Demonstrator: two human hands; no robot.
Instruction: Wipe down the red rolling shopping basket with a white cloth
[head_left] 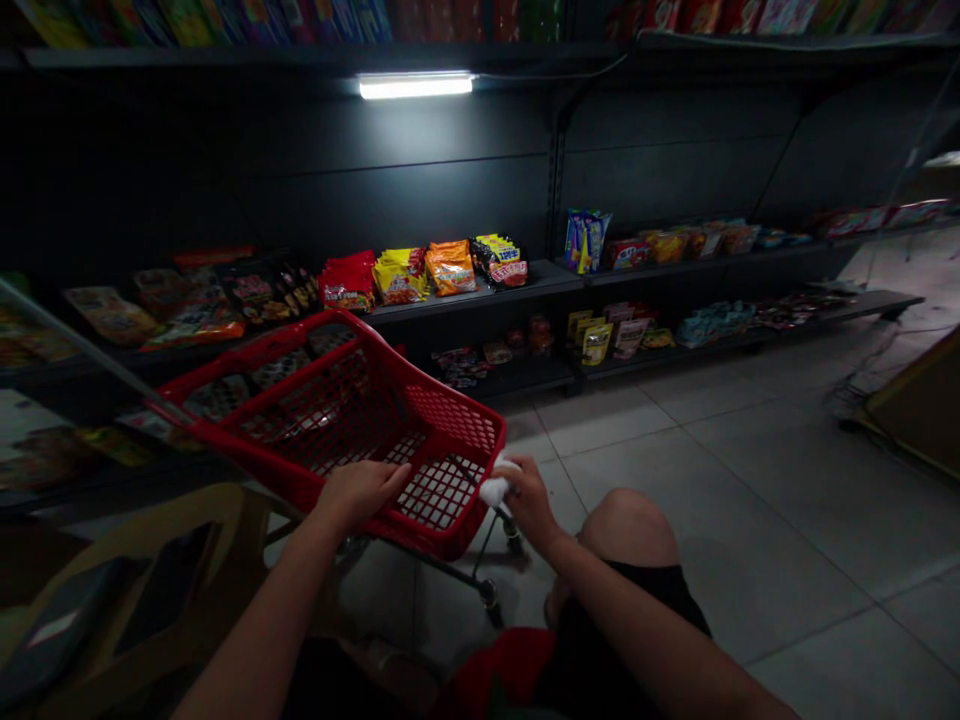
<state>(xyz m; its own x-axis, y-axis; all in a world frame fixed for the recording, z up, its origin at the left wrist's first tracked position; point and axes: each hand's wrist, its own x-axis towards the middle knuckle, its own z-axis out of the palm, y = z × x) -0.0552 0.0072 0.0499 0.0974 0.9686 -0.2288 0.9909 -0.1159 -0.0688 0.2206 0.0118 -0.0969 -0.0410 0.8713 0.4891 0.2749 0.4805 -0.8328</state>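
Left hand spread flat on a red shopping cart; right hand pinching a white cloth at its rim.

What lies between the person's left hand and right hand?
In the head view, a red mesh cart basket lies between the left hand and right hand, plus a white cloth at the right hand.

A strip light was mounted at upper centre of the frame, above a dark metal shelf on which red and yellow snack packets were lined up; more packets were laid on a lower shelf at right, above grey floor tiles.
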